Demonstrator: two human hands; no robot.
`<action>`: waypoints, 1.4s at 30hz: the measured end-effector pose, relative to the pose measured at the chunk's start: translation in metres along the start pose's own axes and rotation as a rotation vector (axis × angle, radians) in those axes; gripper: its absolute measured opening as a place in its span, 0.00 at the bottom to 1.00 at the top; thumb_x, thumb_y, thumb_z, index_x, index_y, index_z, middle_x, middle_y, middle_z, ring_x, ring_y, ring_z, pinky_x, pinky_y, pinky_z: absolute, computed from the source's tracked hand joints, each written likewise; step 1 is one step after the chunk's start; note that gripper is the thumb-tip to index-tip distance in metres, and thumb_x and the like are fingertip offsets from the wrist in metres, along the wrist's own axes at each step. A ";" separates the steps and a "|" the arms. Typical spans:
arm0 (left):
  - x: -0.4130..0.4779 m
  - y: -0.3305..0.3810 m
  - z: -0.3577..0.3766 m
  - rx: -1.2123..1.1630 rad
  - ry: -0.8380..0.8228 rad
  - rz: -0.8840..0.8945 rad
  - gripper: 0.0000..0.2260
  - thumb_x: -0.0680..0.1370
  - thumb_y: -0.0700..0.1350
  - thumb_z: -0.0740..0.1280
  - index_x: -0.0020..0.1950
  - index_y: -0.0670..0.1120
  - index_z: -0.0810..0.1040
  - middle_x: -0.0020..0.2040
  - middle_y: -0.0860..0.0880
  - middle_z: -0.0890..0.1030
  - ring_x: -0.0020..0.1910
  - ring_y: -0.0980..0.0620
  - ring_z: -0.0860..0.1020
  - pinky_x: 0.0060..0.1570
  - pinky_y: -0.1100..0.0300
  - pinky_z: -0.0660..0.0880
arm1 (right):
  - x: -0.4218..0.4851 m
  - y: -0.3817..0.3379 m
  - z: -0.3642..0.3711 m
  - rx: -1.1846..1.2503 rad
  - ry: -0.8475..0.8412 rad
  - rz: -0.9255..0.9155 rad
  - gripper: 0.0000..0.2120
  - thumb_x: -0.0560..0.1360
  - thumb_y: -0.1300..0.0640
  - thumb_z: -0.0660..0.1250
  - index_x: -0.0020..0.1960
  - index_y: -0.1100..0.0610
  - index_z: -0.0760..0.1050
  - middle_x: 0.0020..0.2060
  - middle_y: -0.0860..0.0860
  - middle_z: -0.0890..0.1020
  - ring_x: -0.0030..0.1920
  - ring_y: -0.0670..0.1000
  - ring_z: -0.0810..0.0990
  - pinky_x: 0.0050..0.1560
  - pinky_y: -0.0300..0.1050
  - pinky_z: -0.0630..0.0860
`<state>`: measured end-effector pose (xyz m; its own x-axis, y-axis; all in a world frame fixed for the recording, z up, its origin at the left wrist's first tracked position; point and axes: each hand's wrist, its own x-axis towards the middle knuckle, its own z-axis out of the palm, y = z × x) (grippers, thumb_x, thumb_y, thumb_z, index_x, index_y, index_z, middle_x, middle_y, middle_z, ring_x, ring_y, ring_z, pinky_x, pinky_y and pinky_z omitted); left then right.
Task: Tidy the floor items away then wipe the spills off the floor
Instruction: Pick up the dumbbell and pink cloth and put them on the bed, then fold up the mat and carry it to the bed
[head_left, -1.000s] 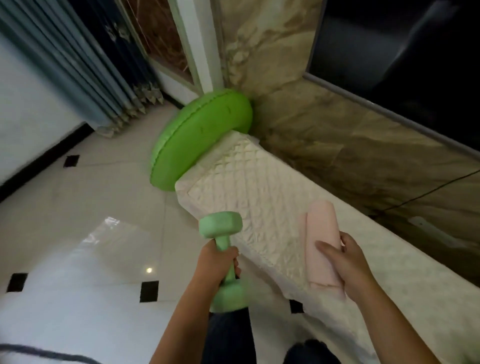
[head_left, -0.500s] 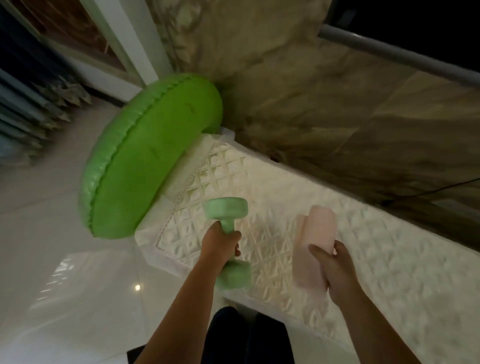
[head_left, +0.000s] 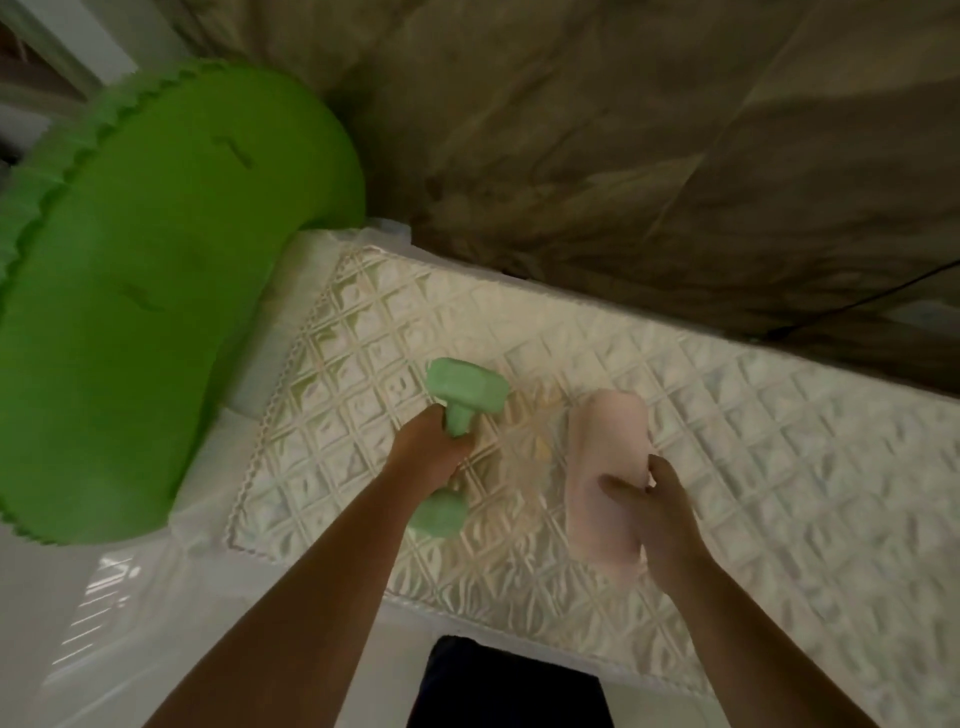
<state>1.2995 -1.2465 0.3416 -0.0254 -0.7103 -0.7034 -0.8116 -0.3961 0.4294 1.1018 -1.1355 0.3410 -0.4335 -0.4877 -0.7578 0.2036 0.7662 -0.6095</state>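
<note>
Dumbbell (head_left: 466, 387) gripped, left fingers (head_left: 460, 451) | pink roll (head_left: 602, 441) gripped, right fingers (head_left: 658, 470) | quilted pad (head_left: 389, 338), marble wall (head_left: 623, 156)

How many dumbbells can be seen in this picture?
1. The green dumbbell is gripped by the left hand, above the quilted cover. The right hand holds a pink roll, no dumbbell. Others may lie outside the view.

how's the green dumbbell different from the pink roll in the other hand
Colour: the green dumbbell is mint, the pink roll pale pink. Shape: the dumbbell has two wide heads joined by a thin handle; the roll is one plain thick cylinder. Grip: the left hand wraps the dumbbell's handle, the right hand holds the roll from its side. Both are held over the quilted cover.
</note>
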 end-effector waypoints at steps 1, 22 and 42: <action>0.001 0.001 0.001 0.024 0.001 -0.005 0.12 0.75 0.47 0.67 0.53 0.41 0.73 0.50 0.40 0.79 0.51 0.42 0.78 0.43 0.59 0.67 | 0.001 0.003 0.001 0.000 0.000 0.003 0.15 0.71 0.67 0.68 0.55 0.59 0.70 0.47 0.56 0.77 0.40 0.50 0.75 0.34 0.43 0.71; -0.120 0.024 -0.050 0.202 0.126 0.204 0.14 0.78 0.40 0.60 0.63 0.43 0.72 0.61 0.44 0.74 0.59 0.46 0.75 0.57 0.53 0.73 | -0.063 -0.011 -0.051 -0.355 0.049 0.085 0.22 0.75 0.59 0.63 0.68 0.60 0.66 0.55 0.58 0.78 0.41 0.54 0.78 0.33 0.40 0.69; -0.328 0.053 -0.065 0.016 -0.423 0.059 0.05 0.80 0.40 0.58 0.51 0.41 0.72 0.40 0.47 0.79 0.36 0.53 0.78 0.33 0.62 0.67 | -0.371 0.059 -0.206 0.364 0.452 0.165 0.09 0.78 0.61 0.59 0.57 0.61 0.71 0.48 0.61 0.79 0.46 0.58 0.78 0.38 0.43 0.68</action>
<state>1.3023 -1.0720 0.6320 -0.3066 -0.4290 -0.8497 -0.8105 -0.3504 0.4694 1.0936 -0.8230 0.6341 -0.6845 -0.0871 -0.7238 0.5530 0.5849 -0.5934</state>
